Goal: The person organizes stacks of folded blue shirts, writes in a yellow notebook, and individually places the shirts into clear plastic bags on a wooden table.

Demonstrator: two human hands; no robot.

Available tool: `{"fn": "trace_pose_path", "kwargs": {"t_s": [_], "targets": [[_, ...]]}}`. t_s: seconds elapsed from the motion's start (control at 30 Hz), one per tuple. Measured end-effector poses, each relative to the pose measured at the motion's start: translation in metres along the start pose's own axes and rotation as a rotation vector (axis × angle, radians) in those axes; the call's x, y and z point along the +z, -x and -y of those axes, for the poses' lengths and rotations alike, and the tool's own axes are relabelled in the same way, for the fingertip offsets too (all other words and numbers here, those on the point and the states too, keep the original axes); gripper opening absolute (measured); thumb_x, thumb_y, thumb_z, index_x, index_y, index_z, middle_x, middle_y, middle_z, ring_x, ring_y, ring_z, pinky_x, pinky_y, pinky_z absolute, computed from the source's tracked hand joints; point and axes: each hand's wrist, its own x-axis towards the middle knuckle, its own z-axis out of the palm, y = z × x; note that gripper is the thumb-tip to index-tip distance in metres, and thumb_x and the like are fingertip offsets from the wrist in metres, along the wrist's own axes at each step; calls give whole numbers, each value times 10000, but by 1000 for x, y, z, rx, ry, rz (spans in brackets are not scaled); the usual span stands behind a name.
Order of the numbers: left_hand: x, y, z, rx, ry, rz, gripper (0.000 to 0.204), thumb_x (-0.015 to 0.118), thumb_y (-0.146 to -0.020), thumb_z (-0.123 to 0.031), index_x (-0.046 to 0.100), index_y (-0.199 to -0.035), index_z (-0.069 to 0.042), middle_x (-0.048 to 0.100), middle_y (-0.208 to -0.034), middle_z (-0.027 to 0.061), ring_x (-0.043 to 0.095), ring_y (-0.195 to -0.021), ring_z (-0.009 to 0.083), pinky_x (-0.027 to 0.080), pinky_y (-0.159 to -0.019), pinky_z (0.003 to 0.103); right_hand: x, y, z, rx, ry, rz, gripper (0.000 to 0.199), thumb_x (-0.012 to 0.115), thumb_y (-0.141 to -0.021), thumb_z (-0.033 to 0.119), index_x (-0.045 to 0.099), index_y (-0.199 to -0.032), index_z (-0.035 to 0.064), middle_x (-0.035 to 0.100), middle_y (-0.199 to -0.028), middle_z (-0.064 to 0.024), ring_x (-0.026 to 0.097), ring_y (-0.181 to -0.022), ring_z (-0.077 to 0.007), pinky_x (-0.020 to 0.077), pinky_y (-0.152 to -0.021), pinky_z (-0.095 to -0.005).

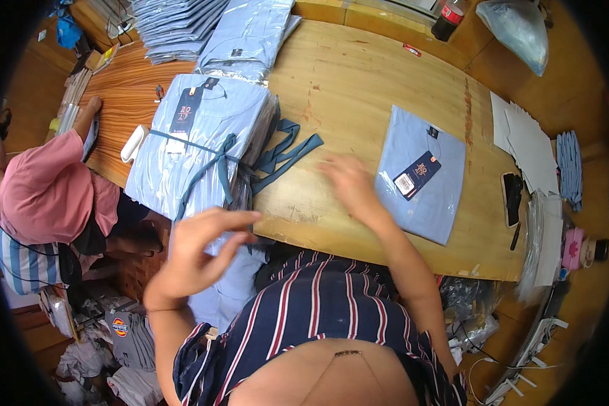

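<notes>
In the head view, the left hand (206, 250), fingers loosely parted and grasping nothing, hung by the near edge of a teal-ribbon-tied bundle of bagged blue shirts (199, 150). The right hand (348, 181), blurred but released, hovered over the wooden table (348, 81), left of a folded, tagged blue shirt (419, 210).

Pale blue and navy over yellowish tan

From afar I see a light-blue folded garment (423, 213) with a navy tag (417, 174), and a light-blue bundle (155, 179) with dark teal ribbon (221, 162). The tan worktop (358, 81) carries reddish-brown scuffs; the streaky worktop (125, 78) is orange-brown with darker lines. I read the wearer's top (318, 304) as navy with red-and-white stripes, the co-worker's shirt (44, 189) as plain pink.
</notes>
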Motion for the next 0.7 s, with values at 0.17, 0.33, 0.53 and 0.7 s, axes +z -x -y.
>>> {"fn": "trace_pose_path", "kwargs": {"t_s": [0.17, 0.33, 0.53, 0.7], "targets": [[86, -1, 47, -88, -64, -262, 190, 506, -752, 3, 533, -940, 9, 565, -820, 162, 563, -748, 280, 433, -673, 334, 42, -33, 12, -198, 113, 68, 188, 515, -735, 84, 529, -919, 51, 472, -1109, -101, 434, -1032, -226, 348, -839, -404], [126, -11, 60, -299, 209, 75, 145, 487, -816, -119, 535, -801, 17, 505, -574, 76, 500, -519, 202, 377, -489, 290, -47, -13, 30, 410, -1155, 466, 89, 492, -809, 81, 466, -853, 8, 488, -594, -13, 449, -560, -64, 361, -498, -211], [91, -45, 24, -242, 772, 375, 277, 473, -849, -242, 527, -704, -12, 349, -483, -48, 268, -409, 36, 210, -381, 192, -192, 53, -17, 234, -597, 450, 131, 535, -791, 102, 574, -821, -19, 592, -694, -62, 513, -644, -74, 381, -558, -186], [91, -127, 19, -286, 545, 477, 296, 445, -861, -261, 489, -670, -39, 393, -482, -20, 365, -420, 55, 277, -400, 182, -293, 113, -69, 667, -458, 284, 146, 517, -789, 108, 578, -755, -20, 598, -708, -48, 501, -611, -70, 363, -529, -181]]}}
